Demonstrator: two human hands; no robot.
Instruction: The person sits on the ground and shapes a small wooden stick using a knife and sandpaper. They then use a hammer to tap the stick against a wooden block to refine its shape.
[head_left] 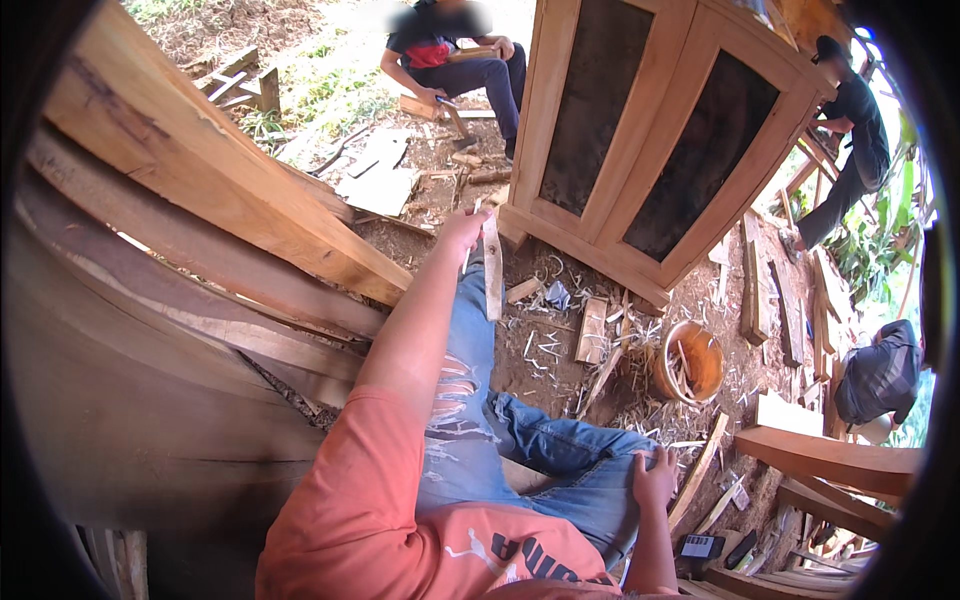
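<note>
Gripping a narrow, flat wooden strip (493, 275) near its far end: left hand (463, 230), arm stretched forward, fingers closed. Strip's other end points back toward the body, along the inner edge of the left leg; cannot tell if it touches the ripped blue jeans (455, 370). Thin pale sliver (468, 258) beside the same hand, too small to say whether held.

Right hand (655, 480) resting on the right knee, fingers loosely spread, nothing seen in it.

Ground ahead of the knees: brown earth, scattered curled shavings (545, 345), short wood block (592, 330), crumpled paper (557, 294). Orange bucket (714, 345) tilted, wood pieces inside. Just beyond the strip, a wooden cabinet (636, 130) with two dark panels. Left side: large stacked planks (200, 165), curved by the lens.

Farther out: seated person (440, 50) in dark clothes, a hammer-like tool (457, 122) in one hand. Right: standing person (858, 140) near lengths of timber; below, bent-over person (880, 375) in dark grey. Lower right, loose boards and a small dark-and-white rectangular object (700, 546).
</note>
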